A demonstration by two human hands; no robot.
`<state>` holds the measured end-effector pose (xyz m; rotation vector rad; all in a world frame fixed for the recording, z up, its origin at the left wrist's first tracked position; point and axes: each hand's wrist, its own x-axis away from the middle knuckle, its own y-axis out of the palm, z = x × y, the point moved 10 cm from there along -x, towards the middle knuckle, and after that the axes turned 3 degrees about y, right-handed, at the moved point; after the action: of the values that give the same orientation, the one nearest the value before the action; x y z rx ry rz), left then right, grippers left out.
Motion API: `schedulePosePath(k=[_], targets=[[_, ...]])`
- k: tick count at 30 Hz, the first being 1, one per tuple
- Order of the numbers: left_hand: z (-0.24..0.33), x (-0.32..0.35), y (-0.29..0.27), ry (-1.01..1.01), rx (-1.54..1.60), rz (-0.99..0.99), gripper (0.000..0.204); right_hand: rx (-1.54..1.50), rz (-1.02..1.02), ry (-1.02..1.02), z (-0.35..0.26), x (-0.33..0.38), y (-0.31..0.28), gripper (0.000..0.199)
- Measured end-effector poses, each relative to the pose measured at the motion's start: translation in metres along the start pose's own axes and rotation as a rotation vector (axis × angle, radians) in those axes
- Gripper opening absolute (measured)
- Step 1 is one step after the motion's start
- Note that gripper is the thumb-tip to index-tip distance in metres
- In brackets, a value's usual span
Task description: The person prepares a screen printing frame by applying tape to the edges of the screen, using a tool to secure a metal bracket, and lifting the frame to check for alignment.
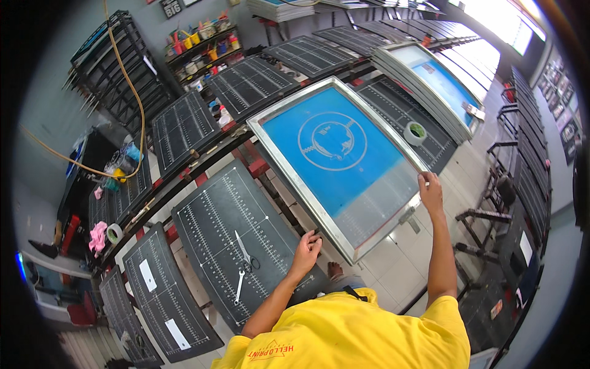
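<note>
The person's right hand [431, 189] is at the near right corner of a metal-framed screen [369, 178], with its fingers bent; whether they pinch the frame, one cannot tell. The left hand [306, 247] is half curled close to the left side of this frame, and its contact is also not clear. The screen lies in front of the person, blue, with a round design. To its left, a dark board [200, 218] carries scissors [246, 253] and a wrench [239, 287]. Beyond the screen's right side, a tape roll [415, 133] rests on another dark board [393, 101].
</note>
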<state>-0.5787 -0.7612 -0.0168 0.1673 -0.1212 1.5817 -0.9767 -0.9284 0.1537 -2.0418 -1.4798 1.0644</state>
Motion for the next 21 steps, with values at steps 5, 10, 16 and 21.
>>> schedulePosePath(k=[5, 10, 16, 21], targets=[[-0.002, -0.021, -0.001, -0.039, -0.040, 0.137, 0.054, 0.266, -0.089, 0.061, 0.074, -0.089, 0.049, 0.033], [-0.002, -0.035, -0.001, -0.016, -0.124, 0.272, 0.053, 0.242, -0.212, 0.103, 0.097, -0.125, 0.083, 0.037], [0.006, -0.050, -0.001, -0.034, -0.153, 0.347, 0.030, 0.088, -0.263, 0.196, 0.106, -0.143, 0.100, 0.039], [0.002, -0.060, 0.005, -0.097, -0.062, 0.328, 0.024, 0.050, -0.268, 0.283, 0.149, -0.156, 0.121, 0.047]])
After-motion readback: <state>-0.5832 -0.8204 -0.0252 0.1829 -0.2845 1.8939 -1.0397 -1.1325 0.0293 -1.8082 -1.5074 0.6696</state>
